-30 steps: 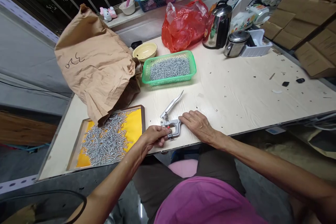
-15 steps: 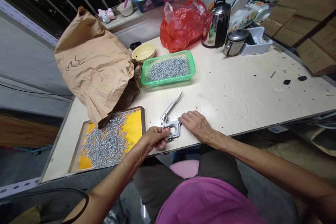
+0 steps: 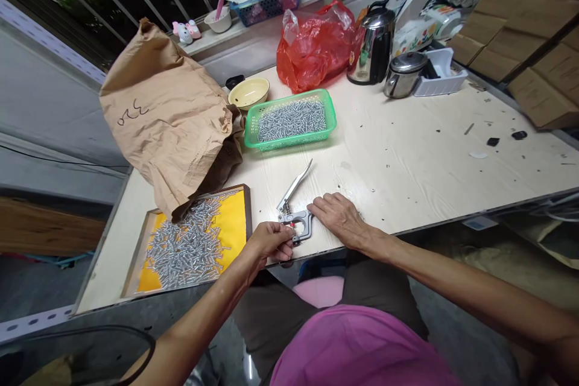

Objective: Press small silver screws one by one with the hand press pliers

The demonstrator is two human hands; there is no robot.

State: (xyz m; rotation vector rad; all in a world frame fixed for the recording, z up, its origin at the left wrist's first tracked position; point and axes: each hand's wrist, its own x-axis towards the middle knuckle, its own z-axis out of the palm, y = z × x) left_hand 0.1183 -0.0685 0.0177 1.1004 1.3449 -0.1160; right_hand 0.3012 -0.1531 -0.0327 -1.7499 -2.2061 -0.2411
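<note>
A small grey metal hand press [image 3: 306, 224] lies near the table's front edge, its silver lever [image 3: 295, 184] raised and pointing away. My left hand [image 3: 272, 240] is pinched at the left side of its opening; whatever is between the fingertips is too small to name. My right hand [image 3: 340, 217] rests on the table, fingers curled together against the press's right side. Left of my left hand, a shallow tray [image 3: 246, 208] with a yellow lining holds a heap of small metal pins [image 3: 185, 250]. Beyond the press, a green basket [image 3: 333, 126] holds more metal pins.
A brown paper bag [image 3: 167, 120] leans over the tray. Farther back are a yellow bowl [image 3: 248, 92], a red plastic bag [image 3: 312, 48], a kettle [image 3: 371, 45], a steel pot [image 3: 404, 75] and a white container [image 3: 441, 81]. Cardboard boxes [image 3: 515, 18] stand at the right.
The camera view has shifted slightly. My left fingertips remain pinched at the press, and my right hand stays beside it. The lever is still raised.
</note>
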